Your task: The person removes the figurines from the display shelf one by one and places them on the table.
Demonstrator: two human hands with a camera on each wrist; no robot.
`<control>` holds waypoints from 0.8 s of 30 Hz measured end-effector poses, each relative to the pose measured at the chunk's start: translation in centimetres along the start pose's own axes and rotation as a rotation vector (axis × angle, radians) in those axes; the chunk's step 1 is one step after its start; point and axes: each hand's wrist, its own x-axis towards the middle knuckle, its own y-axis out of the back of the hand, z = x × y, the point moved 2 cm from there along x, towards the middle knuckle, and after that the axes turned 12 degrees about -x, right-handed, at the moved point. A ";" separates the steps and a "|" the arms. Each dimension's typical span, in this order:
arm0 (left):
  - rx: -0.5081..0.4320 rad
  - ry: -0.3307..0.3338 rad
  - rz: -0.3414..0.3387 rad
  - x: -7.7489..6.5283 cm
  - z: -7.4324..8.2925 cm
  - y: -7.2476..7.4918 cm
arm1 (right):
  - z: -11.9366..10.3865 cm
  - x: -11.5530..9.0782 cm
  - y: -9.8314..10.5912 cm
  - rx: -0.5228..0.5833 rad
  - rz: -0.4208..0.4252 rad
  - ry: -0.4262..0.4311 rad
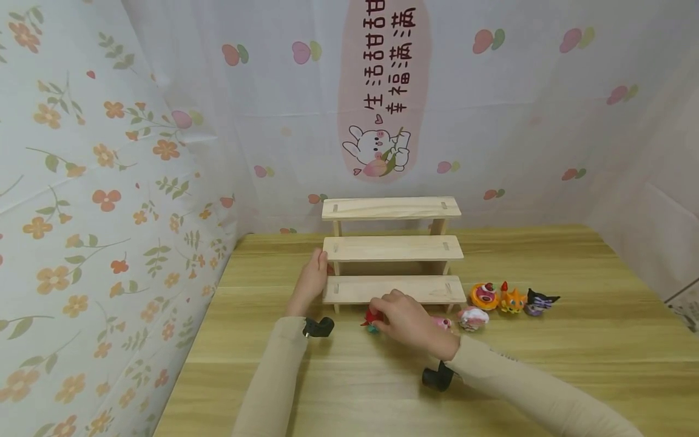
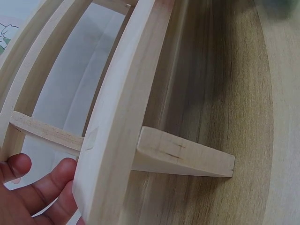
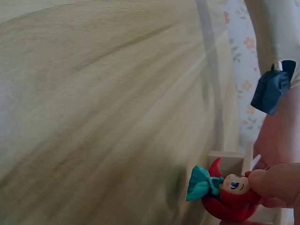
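A three-tier wooden display shelf (image 1: 393, 289) stands at the back of the table. My left hand (image 1: 312, 279) is at its left end; in the left wrist view the fingertips (image 2: 63, 173) touch the end of the front board, with nothing enclosed between them. In front of the lowest tier, my right hand (image 1: 406, 318) pinches a small red-haired figurine (image 1: 373, 319). The right wrist view shows this figurine (image 3: 234, 197) lying sideways, its teal lower part pointing away from the thumb. Whether it touches the table cannot be told.
Right of my right hand are a pink figurine (image 1: 441, 322), partly hidden, and a pink-and-white one (image 1: 473, 318). Beyond them stand a round orange-and-pink figurine (image 1: 484, 296), an orange one (image 1: 512, 301) and a black-and-purple one (image 1: 539, 301). A printed cloth (image 1: 284, 152) hangs behind the wooden table (image 1: 573, 346).
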 end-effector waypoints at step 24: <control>-0.020 0.011 -0.013 0.1 -0.2 0.1 | -0.2 -0.8 -1.5 -0.124 0.137 0.055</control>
